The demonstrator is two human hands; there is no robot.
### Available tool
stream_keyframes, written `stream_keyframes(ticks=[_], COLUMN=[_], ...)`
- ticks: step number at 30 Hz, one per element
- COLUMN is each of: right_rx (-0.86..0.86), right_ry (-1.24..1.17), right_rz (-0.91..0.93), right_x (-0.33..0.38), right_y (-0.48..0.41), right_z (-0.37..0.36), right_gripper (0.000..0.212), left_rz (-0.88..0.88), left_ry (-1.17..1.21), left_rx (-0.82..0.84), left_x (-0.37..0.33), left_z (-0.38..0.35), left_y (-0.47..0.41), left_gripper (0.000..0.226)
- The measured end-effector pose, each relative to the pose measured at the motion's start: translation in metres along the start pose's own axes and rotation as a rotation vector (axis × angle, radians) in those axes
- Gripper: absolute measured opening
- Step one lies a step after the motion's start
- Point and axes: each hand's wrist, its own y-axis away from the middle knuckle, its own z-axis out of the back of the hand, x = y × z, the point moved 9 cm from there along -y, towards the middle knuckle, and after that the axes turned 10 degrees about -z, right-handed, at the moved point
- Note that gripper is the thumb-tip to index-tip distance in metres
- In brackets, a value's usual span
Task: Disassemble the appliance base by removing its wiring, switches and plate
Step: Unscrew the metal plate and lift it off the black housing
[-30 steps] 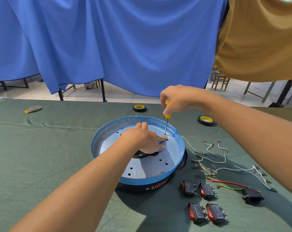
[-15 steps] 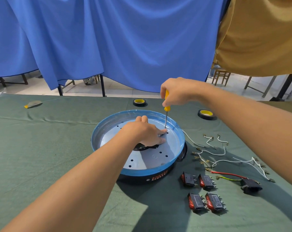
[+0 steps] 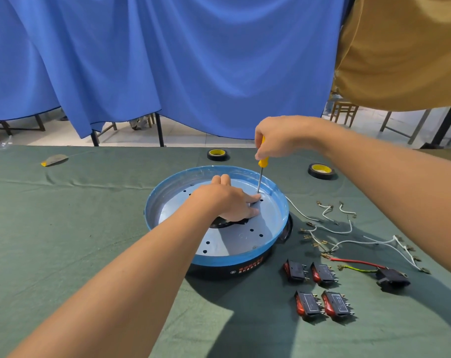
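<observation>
The right hand (image 3: 278,140) grips the yellow handle of a screwdriver (image 3: 260,174), fingers curled round it. The shaft stands nearly upright, its tip on a screw at the plate's (image 3: 234,241) far right side. The left hand (image 3: 229,202) lies flat on the plate, fingers straight, thumb just beside the tip. The plate sits in the black base (image 3: 227,270) at the middle of the green cloth (image 3: 64,241). To its right lie loose wires (image 3: 343,232), four switches (image 3: 322,273) and a black socket (image 3: 392,279). Two tape rolls (image 3: 218,153) lie beyond.
</observation>
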Motion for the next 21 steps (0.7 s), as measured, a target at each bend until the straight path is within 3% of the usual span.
stream_keyframes(ticks=[3,5,7,12,15,18,21], right_rx=[-0.079,-0.124,-0.118,-0.057,-0.108,-0.119,-0.075], right_ry=[0.001,-0.043,-0.065,-0.05,-0.057,-0.076,-0.092], right_rz=[-0.043,-0.068,-0.066,-0.033,-0.051,-0.046,-0.05], right_x=[-0.0054,-0.0084,-0.0065,-0.0015,-0.005,-0.0033,-0.0016], right_y=[-0.0015,-0.0031,-0.001,0.0003,-0.0027,-0.0035,-0.0033], right_z=[0.0035,0.0026,0.0015,0.0012,0.0023,0.0009,0.0011], right_gripper=[0.053,0.045,0.023,0.027,0.04,0.021,0.026], left_rz=[0.003,0.006,0.003,0.005,0.009,0.006,-0.001], left_ry=[0.007,0.011,0.017,0.02,0.024,0.017,0.018], left_rx=[-0.009,-0.012,-0.01,-0.011,-0.007,-0.009,-0.006], left_x=[0.0002,0.0006,0.0001,0.0003,0.0007,0.0012,0.0006], left_z=[0.0003,-0.0001,-0.0004,0.0005,-0.0005,-0.0003,-0.0008], left_y=[0.0002,0.0012,0.0017,0.0019,0.0017,0.0008,-0.0009], left_gripper=[0.053,0.053,0.053,0.053,0.052,0.053,0.053])
